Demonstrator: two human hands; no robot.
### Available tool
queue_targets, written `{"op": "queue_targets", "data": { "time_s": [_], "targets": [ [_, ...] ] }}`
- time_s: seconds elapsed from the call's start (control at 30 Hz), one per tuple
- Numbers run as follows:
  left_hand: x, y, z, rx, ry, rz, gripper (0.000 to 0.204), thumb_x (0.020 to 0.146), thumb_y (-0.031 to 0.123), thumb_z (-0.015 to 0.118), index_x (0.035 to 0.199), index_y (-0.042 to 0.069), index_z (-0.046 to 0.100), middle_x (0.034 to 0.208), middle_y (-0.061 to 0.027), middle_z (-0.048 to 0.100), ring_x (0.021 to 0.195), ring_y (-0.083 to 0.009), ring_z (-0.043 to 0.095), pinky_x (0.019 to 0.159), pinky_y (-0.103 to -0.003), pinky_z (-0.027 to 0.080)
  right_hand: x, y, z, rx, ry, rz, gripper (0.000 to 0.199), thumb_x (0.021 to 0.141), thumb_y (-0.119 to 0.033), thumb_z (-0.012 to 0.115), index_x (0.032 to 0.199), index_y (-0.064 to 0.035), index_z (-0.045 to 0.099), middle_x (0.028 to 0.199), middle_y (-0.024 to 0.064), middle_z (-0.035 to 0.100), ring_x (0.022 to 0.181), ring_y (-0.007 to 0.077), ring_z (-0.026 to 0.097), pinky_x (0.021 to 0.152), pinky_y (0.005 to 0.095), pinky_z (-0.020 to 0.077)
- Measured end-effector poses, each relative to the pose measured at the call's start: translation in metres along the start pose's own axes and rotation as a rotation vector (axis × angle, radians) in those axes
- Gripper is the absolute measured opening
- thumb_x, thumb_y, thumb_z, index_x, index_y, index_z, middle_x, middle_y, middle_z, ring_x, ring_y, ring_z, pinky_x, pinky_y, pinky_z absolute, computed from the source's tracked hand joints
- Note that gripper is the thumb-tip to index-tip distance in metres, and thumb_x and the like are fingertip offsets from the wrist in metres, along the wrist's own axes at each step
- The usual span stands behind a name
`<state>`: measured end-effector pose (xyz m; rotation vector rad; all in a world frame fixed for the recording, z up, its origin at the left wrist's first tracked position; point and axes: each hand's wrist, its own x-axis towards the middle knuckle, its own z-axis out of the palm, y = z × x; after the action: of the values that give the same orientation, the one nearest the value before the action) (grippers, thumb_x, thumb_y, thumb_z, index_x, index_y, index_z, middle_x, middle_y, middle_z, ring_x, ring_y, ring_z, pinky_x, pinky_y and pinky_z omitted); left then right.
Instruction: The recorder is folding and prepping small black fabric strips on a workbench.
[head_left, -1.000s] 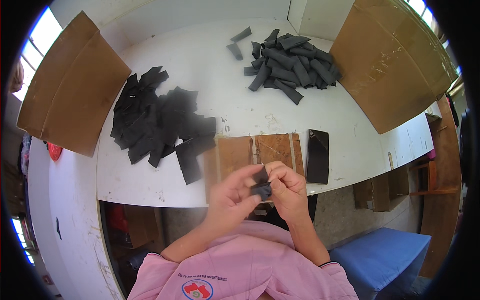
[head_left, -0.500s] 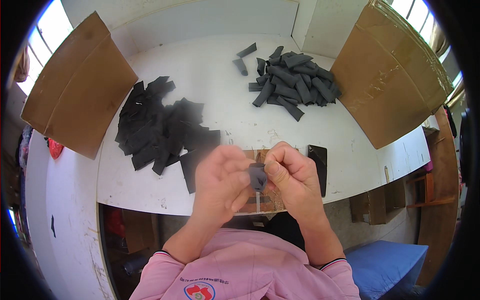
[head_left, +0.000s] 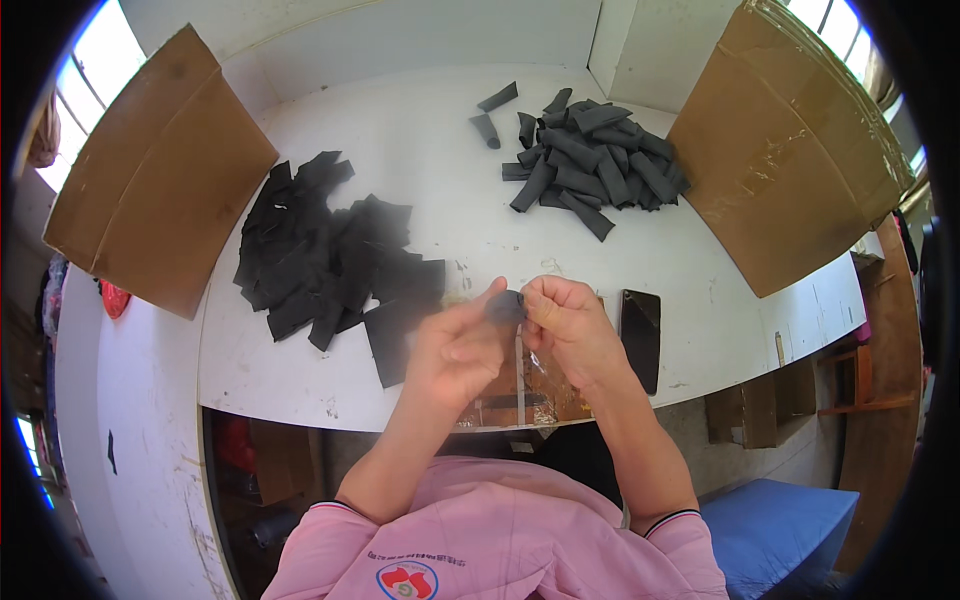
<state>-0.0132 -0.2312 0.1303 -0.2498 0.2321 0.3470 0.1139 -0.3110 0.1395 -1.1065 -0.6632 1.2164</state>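
Shirt, pink, short-sleeved, at the lower edge; bare forearms extend from it over the near side of the desk.

Box-shaped seat or stool, blue-covered, standing low at the right.

Left hand: index extended, remaining fingers loosely curled, set against the left side of a cloth piece. Blur there makes it hard to tell whether these fingers grip or merely support it.

Right hand: thumb and index pinched firmly on the same piece at its right edge.

Cloth piece: one, small, dark grey, rounded in outline, raised between the two sets of fingers above the desk's near part.

Board: brown, with pale strips, on the desk beneath the hands, reaching to the front edge.

Phone: one, black, flat, lying lengthwise just right of the right hand.

Left heap: flat black cloth pieces, overlapping, its nearest piece beside the left hand.

Right heap: dark grey tubular pieces, piled farther back, well apart from the left heap. Two loose pieces lie to its left.

Cardboard panels: two, brown, upright; left panel beyond the left heap, right panel beside the right heap.

Back wall: pale, closing the desk's far side.
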Motion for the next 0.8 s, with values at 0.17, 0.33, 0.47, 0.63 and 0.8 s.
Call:
{"op": "queue_targets", "data": {
  "time_s": [0.17, 0.33, 0.47, 0.63, 0.8],
  "targets": [
    [0.007, -0.001, 0.007, -0.014, -0.115, -0.026, 0.029, 0.084, 0.001, 0.039, 0.112, -0.004, 0.042, 0.085, -0.0133, 0.055, 0.04, -0.0053, 0.036, 0.033, -0.015, 0.036, 0.005, -0.003, -0.003, 0.103, -0.06, 0.058, 0.02, 0.084, -0.021, 0.051, 0.069, -0.0064, 0.05, 0.06, -0.0018, 0.047, 0.052, 0.0064, 0.041, 0.052, 0.0194, 0.0337],
    [-0.008, -0.01, -0.001, 0.48, 0.068, 0.292, 0.031, 0.081, -0.004, 0.04, 0.112, -0.005, 0.043, 0.081, -0.0157, 0.057, 0.034, -0.0055, 0.032, 0.032, -0.016, 0.033, 0.002, 0.011, -0.004, 0.069, -0.053, -0.003, 0.021, 0.084, -0.021, 0.052, 0.07, -0.0056, 0.051, 0.06, -0.0016, 0.048, 0.054, 0.0062, 0.043, 0.051, 0.0189, 0.0343],
    [-0.002, -0.011, 0.018, 0.081, -0.101, 0.069, 0.031, 0.082, -0.003, 0.039, 0.113, -0.005, 0.041, 0.084, -0.0182, 0.057, 0.034, -0.0048, 0.032, 0.032, -0.017, 0.031, 0.006, -0.017, 0.003, 0.088, -0.101, -0.012, 0.019, 0.083, -0.02, 0.052, 0.072, -0.0051, 0.052, 0.061, -0.0012, 0.048, 0.054, 0.0059, 0.044, 0.051, 0.0177, 0.0339],
    [-0.009, -0.009, 0.005, 0.35, -0.092, 0.192, 0.028, 0.082, -0.003, 0.04, 0.11, -0.003, 0.044, 0.082, -0.015, 0.056, 0.035, -0.0053, 0.031, 0.034, -0.017, 0.032, 0.003, 0.012, -0.007, 0.109, -0.146, 0.077, 0.02, 0.083, -0.022, 0.052, 0.071, -0.0054, 0.052, 0.059, -0.0015, 0.046, 0.053, 0.0066, 0.042, 0.051, 0.0196, 0.0346],
    [-0.002, 0.001, -0.001, 0.004, -0.166, -0.082, 0.03, 0.082, -0.003, 0.039, 0.111, 0.0, 0.045, 0.089, -0.0138, 0.056, 0.036, -0.0053, 0.033, 0.033, -0.017, 0.032, 0.009, -0.009, -0.001, 0.014, -0.104, 0.044, 0.02, 0.084, -0.02, 0.052, 0.071, -0.0051, 0.051, 0.06, -0.0009, 0.048, 0.054, 0.0067, 0.043, 0.051, 0.0211, 0.036]
  ]
}}
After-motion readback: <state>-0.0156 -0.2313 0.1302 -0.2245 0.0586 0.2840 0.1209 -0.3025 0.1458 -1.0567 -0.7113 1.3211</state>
